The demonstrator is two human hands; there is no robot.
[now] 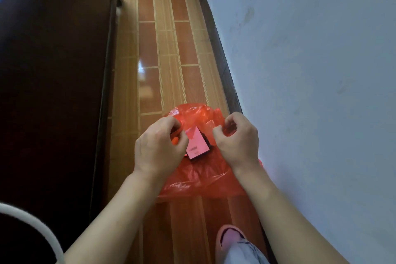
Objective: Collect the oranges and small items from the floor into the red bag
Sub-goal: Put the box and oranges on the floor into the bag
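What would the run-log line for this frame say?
left hand: pinches red bag | right hand: pinches bag rim | inside: flat box | oranges: none visible

Red bag [199, 180], striped brown floor [150, 49]

Red bag [201, 180] thin, glossy, crinkled plastic; floor [150, 53] shiny tile; wall [310, 49] matt paint.
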